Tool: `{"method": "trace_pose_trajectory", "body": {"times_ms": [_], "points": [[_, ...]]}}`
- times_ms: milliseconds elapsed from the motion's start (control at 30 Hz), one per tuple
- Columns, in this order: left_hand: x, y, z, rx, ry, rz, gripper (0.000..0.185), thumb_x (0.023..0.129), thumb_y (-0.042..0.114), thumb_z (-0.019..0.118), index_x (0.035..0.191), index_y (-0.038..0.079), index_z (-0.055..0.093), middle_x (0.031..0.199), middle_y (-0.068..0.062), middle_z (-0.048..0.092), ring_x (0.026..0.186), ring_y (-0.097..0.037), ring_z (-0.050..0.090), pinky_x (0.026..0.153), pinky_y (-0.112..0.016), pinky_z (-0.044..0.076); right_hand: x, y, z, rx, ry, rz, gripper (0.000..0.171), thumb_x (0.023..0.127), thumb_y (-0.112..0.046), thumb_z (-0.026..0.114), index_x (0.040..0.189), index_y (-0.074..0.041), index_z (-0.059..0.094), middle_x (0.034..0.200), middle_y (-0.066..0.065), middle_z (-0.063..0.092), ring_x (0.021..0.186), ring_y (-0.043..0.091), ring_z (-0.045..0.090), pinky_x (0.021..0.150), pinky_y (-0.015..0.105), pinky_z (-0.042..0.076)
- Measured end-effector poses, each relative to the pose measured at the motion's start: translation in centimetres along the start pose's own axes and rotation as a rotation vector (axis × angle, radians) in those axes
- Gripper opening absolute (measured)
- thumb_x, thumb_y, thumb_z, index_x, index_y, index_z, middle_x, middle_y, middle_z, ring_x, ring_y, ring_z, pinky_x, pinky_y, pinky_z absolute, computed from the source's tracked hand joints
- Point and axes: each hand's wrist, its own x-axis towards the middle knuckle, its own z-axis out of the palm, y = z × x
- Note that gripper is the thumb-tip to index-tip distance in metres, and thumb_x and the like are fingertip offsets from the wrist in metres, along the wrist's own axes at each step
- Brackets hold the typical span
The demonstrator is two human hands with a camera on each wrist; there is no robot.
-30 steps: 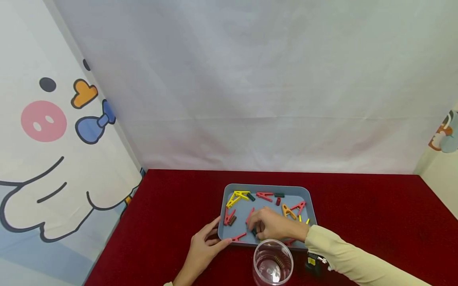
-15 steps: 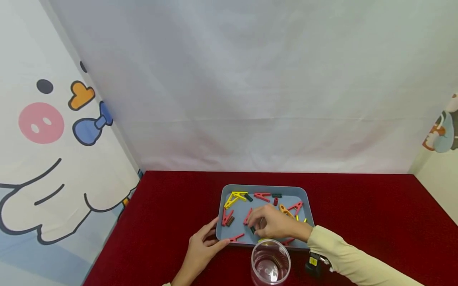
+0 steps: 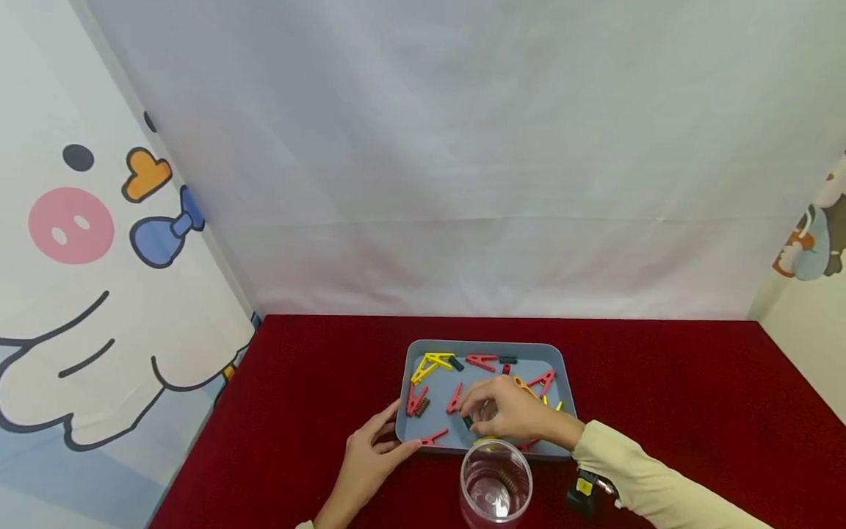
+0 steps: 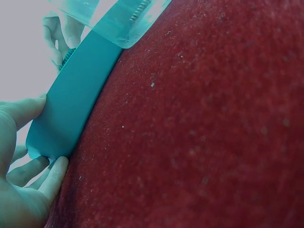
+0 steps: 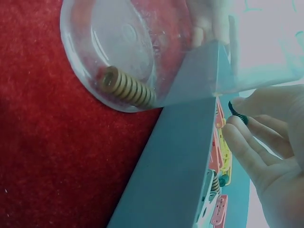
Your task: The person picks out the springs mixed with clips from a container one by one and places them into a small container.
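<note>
Spring (image 3: 468, 422): dark ribbed coil, pinched between fingers of right hand (image 3: 505, 409), over smooth blue-grey tray (image 5: 164, 161); presumably for a precise hold.
Left hand (image 3: 370, 457): fingers spread round tray corner, apparently to steady it.
Cup (image 3: 465, 499): clear, round, beside tray; brown spring (image 5: 129, 89) inside.
Tabletop (image 3: 317, 389): red, napped cloth.

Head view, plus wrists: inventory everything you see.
Tray: one, grey-blue, lower middle
Cloth: one, red, under tray
Clips: at least nine, red/yellow/orange, in tray
Loose springs: at least three, dark green/brown, in tray
Small cylinder: one, red, in tray
Cup: one, clear, beside tray
Cup spring: one, brown, in cup
Held spring: one, dark green, over tray
Device: one, black and yellow, right of cup
Backdrop: one, white, behind cloth
Cartoon panels: two, pale, either side
Sleeves: two, pale yellow, forearms
Left hand: one, gripping tray's corner
Right hand: one, pinching held spring
</note>
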Motion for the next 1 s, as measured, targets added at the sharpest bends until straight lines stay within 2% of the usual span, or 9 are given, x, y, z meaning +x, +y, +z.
{"method": "trace_pose_trajectory", "body": {"times_ms": [300,1000], "points": [[0.0,-0.1,0.0,0.003,-0.001,-0.009,0.071,0.088,0.022,0.084,0.150,0.009,0.054,0.145,-0.020,0.057,0.123,-0.032,0.063,0.086,-0.027,0.059,-0.6,-0.1,-0.2,0.024,0.036,0.009,0.013,0.085,0.005,0.076,0.098,0.003,0.078,0.111,0.020,0.073,0.079,0.001,0.065,0.071,0.024,0.060],[0.0,-0.1,0.0,-0.005,0.004,-0.005,0.071,0.088,0.021,0.084,0.151,0.009,0.054,0.144,-0.020,0.057,0.123,-0.033,0.063,0.086,-0.025,0.059,-1.6,-1.2,-1.3,0.064,0.051,-0.011,0.011,0.088,0.003,0.075,0.099,0.002,0.078,0.113,0.023,0.072,0.081,0.004,0.066,0.072,0.027,0.061]]}}
